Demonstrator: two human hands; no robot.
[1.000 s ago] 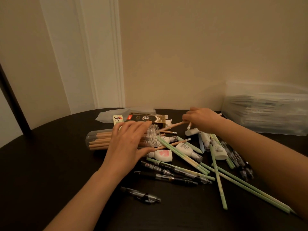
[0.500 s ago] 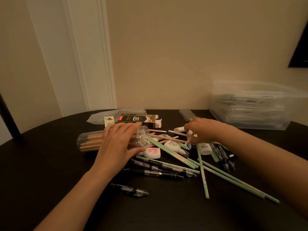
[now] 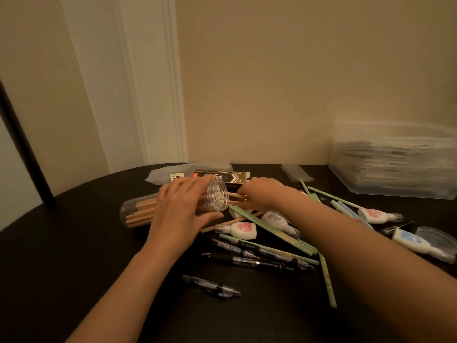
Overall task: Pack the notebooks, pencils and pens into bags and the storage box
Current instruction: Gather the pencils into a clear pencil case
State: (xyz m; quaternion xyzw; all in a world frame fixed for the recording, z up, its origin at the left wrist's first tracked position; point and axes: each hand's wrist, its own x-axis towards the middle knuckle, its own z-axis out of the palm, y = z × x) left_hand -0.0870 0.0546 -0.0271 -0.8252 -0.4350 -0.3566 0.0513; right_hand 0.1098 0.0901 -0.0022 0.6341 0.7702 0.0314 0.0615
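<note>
We are gripping the tube (image 3: 138, 214) on its side at centre-left with our left hand (image 3: 183, 214), mouth facing right, so our right hand (image 3: 262, 194), fingers (image 3: 247, 190) pinching a pencil (image 3: 233, 195), is feeding it straight in.

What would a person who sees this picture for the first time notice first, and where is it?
At the centre of the dark table, the left hand grips a clear tube of wooden pencils lying on its side, while the right hand pinches a loose pencil at its open mouth. Green pencils, pens and correction tapes lie scattered to their right, and a clear storage box stands far right by the wall.
</note>
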